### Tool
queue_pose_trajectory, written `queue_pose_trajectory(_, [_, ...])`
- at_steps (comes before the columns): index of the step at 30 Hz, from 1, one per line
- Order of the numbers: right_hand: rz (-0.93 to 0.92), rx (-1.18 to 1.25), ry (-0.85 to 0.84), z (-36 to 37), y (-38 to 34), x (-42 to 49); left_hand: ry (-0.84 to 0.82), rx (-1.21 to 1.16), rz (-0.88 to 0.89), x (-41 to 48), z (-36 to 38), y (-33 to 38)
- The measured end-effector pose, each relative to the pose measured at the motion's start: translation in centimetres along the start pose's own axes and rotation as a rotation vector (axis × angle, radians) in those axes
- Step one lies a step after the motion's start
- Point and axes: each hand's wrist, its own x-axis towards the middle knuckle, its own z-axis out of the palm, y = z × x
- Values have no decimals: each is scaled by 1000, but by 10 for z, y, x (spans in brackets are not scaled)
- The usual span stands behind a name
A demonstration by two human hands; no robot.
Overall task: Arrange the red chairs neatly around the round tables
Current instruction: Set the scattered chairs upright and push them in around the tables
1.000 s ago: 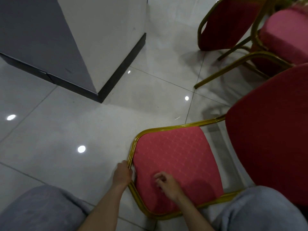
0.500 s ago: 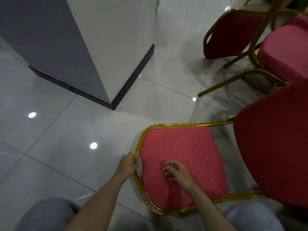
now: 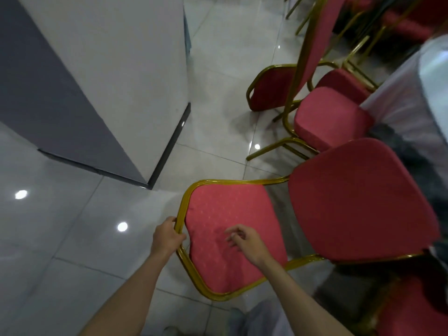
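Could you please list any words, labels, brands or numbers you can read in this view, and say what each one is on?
None: no text can be read anywhere in the view.
The chair backrest, whose gold frame the left hand grips, shows only a woven dot pattern.
The pillar, floor and tablecloth show no lettering.

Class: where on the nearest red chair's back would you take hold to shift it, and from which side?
Likely grip the gold frame rimming the backrest, from behind: its slim exposed tube lets fingers wrap it, as the left hand does.
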Motion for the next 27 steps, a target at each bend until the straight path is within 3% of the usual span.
queue_pose_trajectory(14, [-4,6,49,-63,-117,-112,-32,11,257,-123,-121,188])
queue_pose_trajectory(20, [-96,-13,119,-88,-148,-148,-85,91,374,-173,-136,276])
queue_pose_trajectory(27, [-130,82,235,-121,-164,-191,-149,103,352,-215,-119,336])
